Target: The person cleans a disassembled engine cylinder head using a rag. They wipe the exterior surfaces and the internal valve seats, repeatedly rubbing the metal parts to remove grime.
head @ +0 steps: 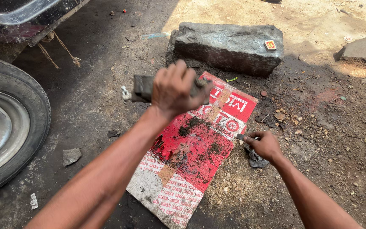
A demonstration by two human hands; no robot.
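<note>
My left hand [173,89] is raised above the ground and grips a dark, grimy metal part [142,88] that sticks out to its left, with a small pale fitting at its end. Below it lies a flattened red and white cardboard sheet [191,157] sprinkled with dark dirt. My right hand [265,145] is low at the sheet's right edge, fingers closed on a small metal tool or piece [240,137]. A dark crumpled rag [255,159] lies on the ground just beneath that hand.
A vehicle wheel [5,123] with a silver rim stands at the left under a dark car body [18,17]. A large grey stone block [229,46] lies behind the sheet with a small matchbox [270,45] on it. Loose stones and debris scatter over the dirt.
</note>
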